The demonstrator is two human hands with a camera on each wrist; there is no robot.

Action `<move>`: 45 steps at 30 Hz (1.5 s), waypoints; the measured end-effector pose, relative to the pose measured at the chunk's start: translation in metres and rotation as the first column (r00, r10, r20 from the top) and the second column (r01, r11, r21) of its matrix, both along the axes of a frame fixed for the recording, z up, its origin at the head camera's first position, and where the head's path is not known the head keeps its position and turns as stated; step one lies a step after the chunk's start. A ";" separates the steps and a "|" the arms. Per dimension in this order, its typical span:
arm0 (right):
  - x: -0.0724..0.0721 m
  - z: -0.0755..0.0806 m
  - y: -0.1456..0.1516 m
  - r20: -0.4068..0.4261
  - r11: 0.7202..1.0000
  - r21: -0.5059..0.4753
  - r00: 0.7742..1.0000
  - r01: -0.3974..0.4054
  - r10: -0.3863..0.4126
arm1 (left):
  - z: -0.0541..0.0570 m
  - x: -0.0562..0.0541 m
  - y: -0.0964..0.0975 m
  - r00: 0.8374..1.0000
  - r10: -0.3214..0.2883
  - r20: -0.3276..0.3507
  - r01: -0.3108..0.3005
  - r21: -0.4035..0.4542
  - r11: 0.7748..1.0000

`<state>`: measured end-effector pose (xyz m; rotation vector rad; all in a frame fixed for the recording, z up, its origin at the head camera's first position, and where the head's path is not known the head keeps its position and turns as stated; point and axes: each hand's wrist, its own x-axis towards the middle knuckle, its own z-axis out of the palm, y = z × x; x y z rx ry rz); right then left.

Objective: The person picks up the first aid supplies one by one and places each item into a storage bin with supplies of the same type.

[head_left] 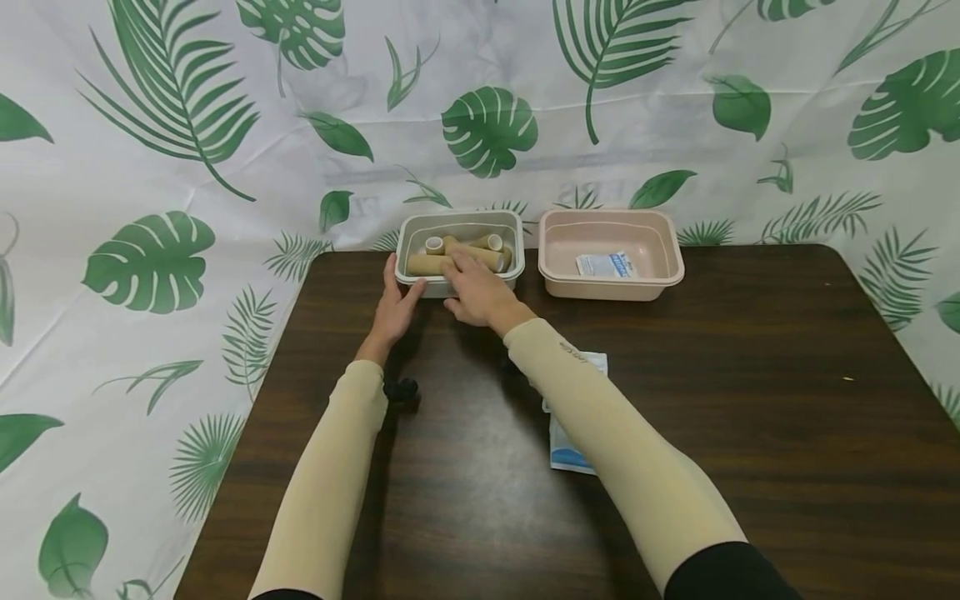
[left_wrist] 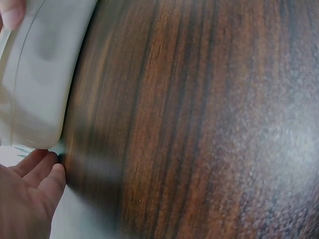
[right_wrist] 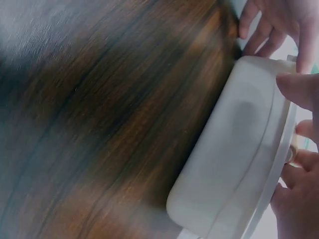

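A light grey plastic container [head_left: 459, 218] stands at the back edge of the table, holding several tan cardboard-like tubes [head_left: 427, 265], some with white open ends. My left hand [head_left: 393, 312] rests against its left end, fingers extended along the wall and the thumb at the front rim. Over the front rim reaches my right hand [head_left: 480, 293], its fingertips on the tubes and its thumb outside, near the front wall. In the right wrist view both hands meet the container [right_wrist: 234, 129]; its rim partly hides the right fingertips.
To the right stands a pink container [head_left: 615, 290] with a small white-and-blue packet [head_left: 603, 265] inside. White-and-blue packets [head_left: 570, 450] lie on the dark wooden table [head_left: 750, 375], partly under my right forearm. A leaf-patterned sheet [head_left: 420, 83] hangs behind the table.
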<state>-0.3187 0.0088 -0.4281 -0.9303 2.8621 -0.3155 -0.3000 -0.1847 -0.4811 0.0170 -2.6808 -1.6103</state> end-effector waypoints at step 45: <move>0.137 -0.013 0.200 0.261 0.966 -0.252 0.965 0.056 0.012 | 0.002 0.002 0.000 1.000 0.018 0.020 -0.018 -0.013 1.000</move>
